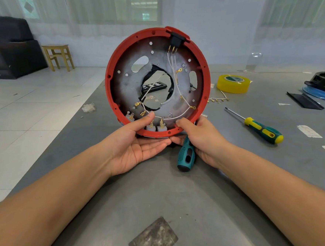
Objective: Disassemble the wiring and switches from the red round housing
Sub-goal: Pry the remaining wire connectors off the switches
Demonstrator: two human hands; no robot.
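Red round housing (pixel 113 65) was held upright above the table (pixel 171 200), left hand (pixel 137 146) cradling its lower rim, thumb on the white wires (pixel 177 85); right hand (pixel 201 139) pinched the rim and gripped a screwdriver (pixel 186 157). Judged best: pull brass terminals straight off the grey switches (pixel 156 127) beside the thumb. Plate was dull metal, rim glossy plastic.

Both bare forearms reach forward from the bottom corners, converging at centre. Left hand (pixel 137 144) palm up, fingers extended under the red housing (pixel 111 69) rim, thumb pressed over its lower inner edge. Right hand (pixel 199 139) grips the rim from the right, thumb on top, fingers curled behind, a screwdriver handle (pixel 186 156) tucked under its palm.
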